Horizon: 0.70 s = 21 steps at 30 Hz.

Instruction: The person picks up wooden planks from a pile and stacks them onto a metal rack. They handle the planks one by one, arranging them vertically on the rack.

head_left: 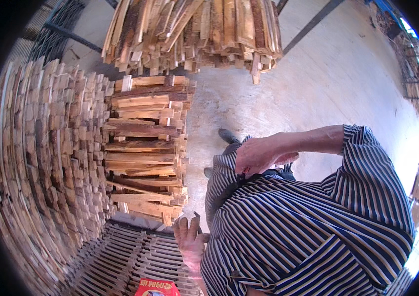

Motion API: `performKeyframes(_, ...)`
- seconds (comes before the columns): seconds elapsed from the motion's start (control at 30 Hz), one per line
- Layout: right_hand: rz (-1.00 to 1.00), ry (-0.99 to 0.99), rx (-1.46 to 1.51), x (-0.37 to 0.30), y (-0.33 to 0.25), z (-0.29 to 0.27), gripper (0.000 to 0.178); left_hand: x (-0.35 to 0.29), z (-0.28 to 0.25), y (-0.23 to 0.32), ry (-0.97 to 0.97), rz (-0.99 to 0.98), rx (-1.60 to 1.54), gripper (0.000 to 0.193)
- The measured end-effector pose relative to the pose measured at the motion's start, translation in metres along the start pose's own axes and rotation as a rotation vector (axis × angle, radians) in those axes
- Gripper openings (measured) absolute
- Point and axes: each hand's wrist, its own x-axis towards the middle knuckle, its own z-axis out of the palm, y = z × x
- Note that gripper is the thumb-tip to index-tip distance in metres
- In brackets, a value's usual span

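My right hand [259,155] is bent across my waist, fingers curled down against the front of my striped shirt [288,217]. What its fingers hold, if anything, is hidden; a dark strap-like thing [285,171] shows just beside it. Low on the left side of my body, my left hand [189,241] has its fingers stretched out near the end of a low stack of split wood slats [145,158]. A small dark thing [197,222] shows by its fingertips; I cannot make out what it is.
A tall wall of stacked slats [46,163] rises at the left. Another big bundle of wood strips [194,34] stands at the top, on a dark metal frame. Below lie a slatted rack [120,256] and a red printed box [157,287]. Concrete floor [318,84] spreads to the right.
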Motion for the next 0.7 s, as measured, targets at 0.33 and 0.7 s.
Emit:
performKeyframes(0.33,0.09,-0.33,-0.166,0.036,-0.044,-0.013,0.032,-0.006,-0.002,-0.008,0.056,-0.054,-0.102,0.016)
performKeyframes(0.7,0.083,-0.171,-0.228,0.064,-0.06,-0.02,0.024,-0.011,-0.011,-0.014,-0.208,-0.251,-0.306,0.022)
